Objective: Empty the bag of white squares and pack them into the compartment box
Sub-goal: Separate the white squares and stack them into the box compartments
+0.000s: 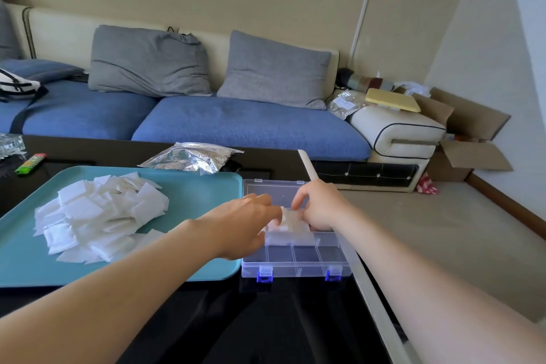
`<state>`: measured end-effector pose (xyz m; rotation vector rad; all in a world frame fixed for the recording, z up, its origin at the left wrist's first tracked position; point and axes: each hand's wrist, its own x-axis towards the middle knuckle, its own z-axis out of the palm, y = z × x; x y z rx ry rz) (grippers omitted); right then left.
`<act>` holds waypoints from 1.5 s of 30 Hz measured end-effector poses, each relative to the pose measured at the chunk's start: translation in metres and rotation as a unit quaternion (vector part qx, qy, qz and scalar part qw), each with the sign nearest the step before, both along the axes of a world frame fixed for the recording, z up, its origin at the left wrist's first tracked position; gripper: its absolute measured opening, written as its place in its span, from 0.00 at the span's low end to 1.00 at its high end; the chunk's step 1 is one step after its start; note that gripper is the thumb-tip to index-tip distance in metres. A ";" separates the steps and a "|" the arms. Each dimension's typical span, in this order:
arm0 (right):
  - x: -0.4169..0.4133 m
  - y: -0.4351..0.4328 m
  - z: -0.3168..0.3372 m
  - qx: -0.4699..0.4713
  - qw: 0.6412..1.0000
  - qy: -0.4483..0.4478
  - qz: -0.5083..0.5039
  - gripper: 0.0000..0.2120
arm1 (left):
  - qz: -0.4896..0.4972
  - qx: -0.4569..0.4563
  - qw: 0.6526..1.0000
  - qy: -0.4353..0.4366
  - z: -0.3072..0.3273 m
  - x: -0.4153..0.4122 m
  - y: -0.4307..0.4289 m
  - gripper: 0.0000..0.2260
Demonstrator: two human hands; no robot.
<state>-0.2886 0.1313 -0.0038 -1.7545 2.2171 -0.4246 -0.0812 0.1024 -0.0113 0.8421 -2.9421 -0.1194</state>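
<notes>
both hands meet over the open compartment box [295, 270]: left hand [245, 223] and right hand [323, 207] pinch a small stack of white squares [291, 219] from either side, likely to line it up with a far-row cell. the squares look thin and papery. a loose heap [97, 216] waits on the teal tray [201, 192], with the flattened foil bag [192, 158] behind it.

I see my two arms and my two hands. My left arm [118, 289] is bare from the wrist all the way to the edge of the view. My right arm [428, 284] is bare too. Both arms look smooth and round. My left hand [236, 224] and my right hand [319, 207] are bare. My nails are too small to see well.
</notes>
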 end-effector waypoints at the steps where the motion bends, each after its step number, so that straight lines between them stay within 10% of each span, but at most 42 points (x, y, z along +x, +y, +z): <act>1: -0.001 0.001 0.000 -0.007 1.000 0.006 -0.004 0.10 | -0.001 0.002 1.000 0.000 -0.001 0.000 -0.001 0.15; 10: 0.012 0.005 0.010 -0.002 0.988 0.156 -0.008 0.07 | 0.083 -0.007 0.994 0.076 0.008 0.010 -0.011 0.12; 19: 0.046 0.002 0.025 -0.075 0.991 0.114 0.005 0.05 | 0.232 0.071 0.959 -0.144 0.016 0.063 -0.047 0.05; 25: 0.093 -0.016 0.017 -0.093 0.983 0.114 0.109 0.08 | 0.261 0.142 0.939 -0.176 0.018 0.090 -0.053 0.28; 45: 0.161 -0.050 -0.006 0.148 0.961 0.072 0.221 0.27 | 0.248 0.201 0.932 -0.174 0.008 0.105 -0.072 0.25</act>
